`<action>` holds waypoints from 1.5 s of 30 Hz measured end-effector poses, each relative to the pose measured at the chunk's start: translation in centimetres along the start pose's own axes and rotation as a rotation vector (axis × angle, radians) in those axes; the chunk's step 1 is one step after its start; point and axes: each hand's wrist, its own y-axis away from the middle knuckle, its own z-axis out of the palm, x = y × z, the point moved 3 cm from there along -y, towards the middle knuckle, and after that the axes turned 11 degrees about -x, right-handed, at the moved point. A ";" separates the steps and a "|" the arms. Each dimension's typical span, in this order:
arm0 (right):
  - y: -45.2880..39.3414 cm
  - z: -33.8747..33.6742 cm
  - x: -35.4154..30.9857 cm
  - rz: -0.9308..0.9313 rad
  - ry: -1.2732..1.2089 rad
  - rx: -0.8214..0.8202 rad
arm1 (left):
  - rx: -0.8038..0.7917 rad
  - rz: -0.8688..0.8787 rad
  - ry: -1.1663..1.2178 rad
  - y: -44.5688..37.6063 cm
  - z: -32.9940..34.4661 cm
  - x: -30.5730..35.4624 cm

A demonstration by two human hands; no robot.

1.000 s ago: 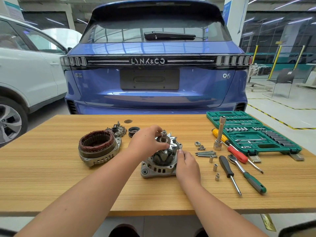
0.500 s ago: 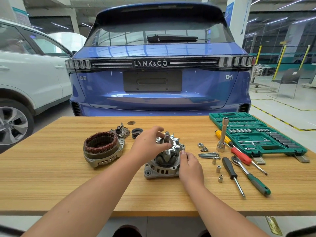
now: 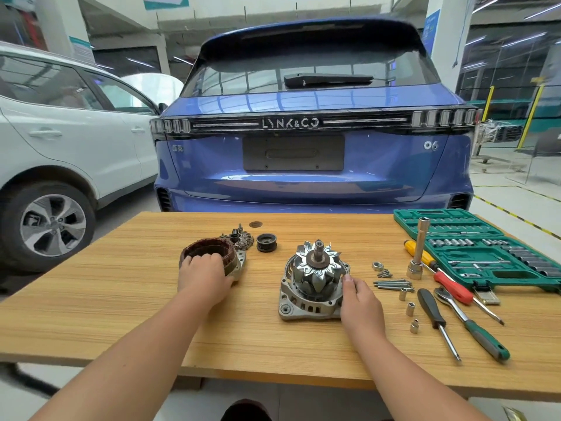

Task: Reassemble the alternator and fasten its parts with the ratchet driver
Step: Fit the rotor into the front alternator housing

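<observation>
Gripping the coil ring at table left, my left hand had just left the rotor; my right hand steadied its housing mid-table with curled fingers. I judged the ring goes on next, bolts later.

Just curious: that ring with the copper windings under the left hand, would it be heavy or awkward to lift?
The stator ring is probably heavy for its size, being copper windings in a metal housing. It looks rigid and sits flat, so it is unlikely to roll. The left hand grips its near edge.
</observation>
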 end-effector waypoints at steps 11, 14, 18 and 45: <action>0.5 -0.2 -0.2 0.019 0.020 -0.001 | -0.188 -0.009 0.125 0.6 -0.9 -0.3; 0.6 -0.3 -0.3 0.030 0.026 0.005 | -0.146 0.007 0.123 1.3 -0.6 -0.2; 0.9 -0.4 -0.3 0.037 0.012 0.018 | -0.099 0.017 0.111 2.1 -0.3 -0.2; 7.2 2.6 -8.9 -0.759 0.945 -0.354 | -0.141 0.181 0.186 8.9 -6.5 1.5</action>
